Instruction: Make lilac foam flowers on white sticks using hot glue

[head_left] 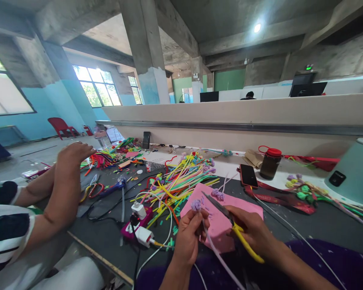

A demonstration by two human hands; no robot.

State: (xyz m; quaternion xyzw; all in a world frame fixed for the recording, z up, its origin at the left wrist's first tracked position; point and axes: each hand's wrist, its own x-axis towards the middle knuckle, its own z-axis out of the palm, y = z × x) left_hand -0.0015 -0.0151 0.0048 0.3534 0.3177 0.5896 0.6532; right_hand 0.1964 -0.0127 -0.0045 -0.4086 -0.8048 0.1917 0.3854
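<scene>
Scissors [230, 225], yellow-handled, gripped in the right hand [251, 231], blades pointing toward a purple pipe-cleaner flower [196, 205] pinched in the left hand [189, 237], its stem trailing down. Beneath: pink foam sheet [220, 225] on the dark table [320, 221]. Left of it: heap of coloured pipe cleaners [175, 185]. A co-worker's arm [63, 189] rests at far left.

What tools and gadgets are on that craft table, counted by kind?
Scissors: 2, yellow-handled pair in the right hand, red-handled pair
Phones: 2, one flat, one upright
Bottles: 1
Pink foam sheets: 1
Total: 6
</scene>
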